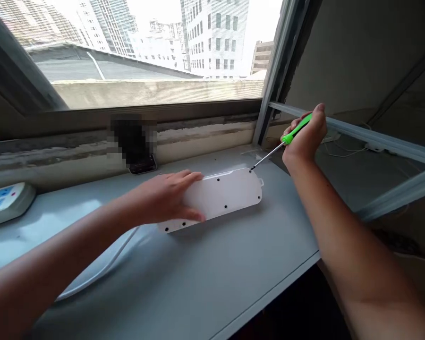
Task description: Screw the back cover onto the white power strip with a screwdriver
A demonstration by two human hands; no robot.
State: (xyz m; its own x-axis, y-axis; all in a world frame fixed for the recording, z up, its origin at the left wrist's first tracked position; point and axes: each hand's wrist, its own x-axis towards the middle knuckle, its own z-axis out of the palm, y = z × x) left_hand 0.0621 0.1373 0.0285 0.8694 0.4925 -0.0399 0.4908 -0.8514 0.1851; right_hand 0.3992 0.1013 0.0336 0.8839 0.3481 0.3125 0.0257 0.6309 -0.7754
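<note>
A white power strip [235,191] lies on the table with its flat underside up, and several dark screw holes dot its edges. My left hand [179,196] grips it across the left part, thumb on the near edge and fingers over the far one. In my right hand [310,134] is a screwdriver with a green and black handle [294,132], held at a slant. Its tip meets the hole at the strip's far right corner; how deep it sits cannot be seen. A white cord [108,267] curves away under my left forearm.
Another power strip [12,203] with blue socket faces stands at the left. A dark phone-like object [143,165], partly blurred out, leans by the window wall. Metal framing [386,146] runs along the right side of the grey table [230,269].
</note>
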